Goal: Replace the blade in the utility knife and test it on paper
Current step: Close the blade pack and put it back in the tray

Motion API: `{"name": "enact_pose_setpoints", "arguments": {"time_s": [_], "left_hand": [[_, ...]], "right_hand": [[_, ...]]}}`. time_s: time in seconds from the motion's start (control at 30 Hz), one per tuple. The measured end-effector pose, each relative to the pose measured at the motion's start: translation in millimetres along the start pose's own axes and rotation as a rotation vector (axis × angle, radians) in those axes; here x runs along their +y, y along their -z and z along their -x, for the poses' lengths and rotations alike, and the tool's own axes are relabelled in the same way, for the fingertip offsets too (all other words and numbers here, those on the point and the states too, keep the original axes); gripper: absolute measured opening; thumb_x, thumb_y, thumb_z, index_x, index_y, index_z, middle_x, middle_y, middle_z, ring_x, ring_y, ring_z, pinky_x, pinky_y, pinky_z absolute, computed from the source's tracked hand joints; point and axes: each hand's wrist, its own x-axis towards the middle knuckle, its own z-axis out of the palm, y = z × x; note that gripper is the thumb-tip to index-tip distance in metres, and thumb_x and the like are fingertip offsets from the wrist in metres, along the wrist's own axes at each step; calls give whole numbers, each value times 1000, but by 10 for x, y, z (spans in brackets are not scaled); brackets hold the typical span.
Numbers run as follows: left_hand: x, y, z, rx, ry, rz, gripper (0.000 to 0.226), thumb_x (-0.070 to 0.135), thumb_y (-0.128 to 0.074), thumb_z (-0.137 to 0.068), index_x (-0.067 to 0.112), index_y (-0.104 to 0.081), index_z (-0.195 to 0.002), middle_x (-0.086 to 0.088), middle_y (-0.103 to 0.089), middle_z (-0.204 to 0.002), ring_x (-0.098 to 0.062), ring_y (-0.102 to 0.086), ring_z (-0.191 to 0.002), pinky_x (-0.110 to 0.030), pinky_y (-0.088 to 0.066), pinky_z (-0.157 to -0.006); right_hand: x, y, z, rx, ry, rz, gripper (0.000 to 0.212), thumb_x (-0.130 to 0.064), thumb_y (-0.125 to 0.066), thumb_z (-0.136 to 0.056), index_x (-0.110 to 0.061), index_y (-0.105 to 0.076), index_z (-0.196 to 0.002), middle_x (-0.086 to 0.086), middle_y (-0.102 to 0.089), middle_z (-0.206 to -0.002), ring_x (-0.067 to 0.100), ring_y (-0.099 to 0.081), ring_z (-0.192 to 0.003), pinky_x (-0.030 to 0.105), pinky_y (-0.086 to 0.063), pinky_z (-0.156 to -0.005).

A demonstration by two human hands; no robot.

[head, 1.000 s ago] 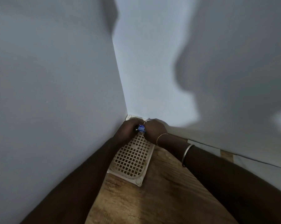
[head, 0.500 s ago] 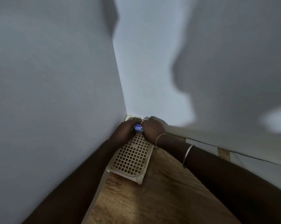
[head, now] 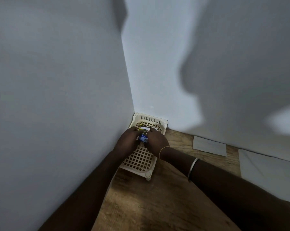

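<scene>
A cream plastic lattice tray (head: 140,160) stands on a wooden table in the corner of two white walls. Above its far half my left hand (head: 128,140) and my right hand (head: 156,140) meet around a small blue and white packet (head: 143,138). Both hands grip it between the fingertips. Just beyond the fingers a small white and yellow item (head: 145,128) lies on the tray; I cannot tell what it is. No utility knife is visible.
Two sheets of white paper lie against the right wall: a small one (head: 209,145) and a larger one (head: 264,170). The wooden tabletop (head: 157,200) stretches toward me. White walls close in on the left and behind the tray.
Both hands have drawn the blue packet slightly toward me, uncovering the tray's far end and the small white and yellow item there.
</scene>
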Motion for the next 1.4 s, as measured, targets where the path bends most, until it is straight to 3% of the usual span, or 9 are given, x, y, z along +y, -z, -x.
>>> {"name": "enact_pose_setpoints", "arguments": {"time_s": [0.23, 0.47, 0.73, 0.9, 1.1, 1.4], "left_hand": [[14, -69, 131, 13, 37, -3, 34, 10, -64, -95, 17, -70, -128, -8, -68, -123, -26, -66, -110, -34, -51, -94], [-25, -103, 224, 14, 55, -29, 30, 13, -62, -96, 14, -71, -125, -9, -67, -117, -26, -65, -104, -32, -50, -86], [-56, -134, 274, 4, 63, -8, 30, 12, -61, -97, 14, -70, -125, -10, -68, -120, -27, -66, -107, -34, -51, -92], [-58, -136, 276, -1, 74, -5, 33, 11, -61, -96, 14, -69, -128, -10, -69, -123, -27, -66, -109, -37, -53, -96], [-37, -128, 282, -23, 99, 13, 43, 13, -63, -97, 11, -61, -139, -12, -65, -134, -29, -63, -119, -42, -50, -104], [5, -126, 439, -30, 109, 10, 50, 24, -61, -99, 8, -52, -146, -15, -59, -142, -32, -56, -129, -41, -41, -111]], "right_hand": [[-31, -61, 71, -43, 21, 1, 37, -25, -69, -90, -12, -65, -124, 12, -62, -125, 30, -62, -111, 40, -54, -91], [-87, -117, 111, -25, 13, 2, 28, -27, -67, -91, -11, -68, -113, 10, -63, -115, 29, -62, -106, 40, -54, -87], [-106, -137, 104, -25, -5, -12, 22, -26, -68, -90, -8, -69, -103, 12, -63, -110, 31, -63, -99, 38, -52, -79], [-117, -111, 93, -51, -27, -36, 29, -30, -66, -92, -7, -70, -110, 13, -63, -116, 31, -63, -103, 40, -55, -88], [-123, -71, 100, -70, -32, -5, 31, -30, -70, -89, -8, -69, -112, 13, -62, -116, 31, -63, -103, 41, -55, -88], [-54, -11, 240, -4, 60, 153, 48, -45, -67, -88, -16, -64, -127, 6, -61, -130, 26, -50, -125, 41, -51, -98]]}}
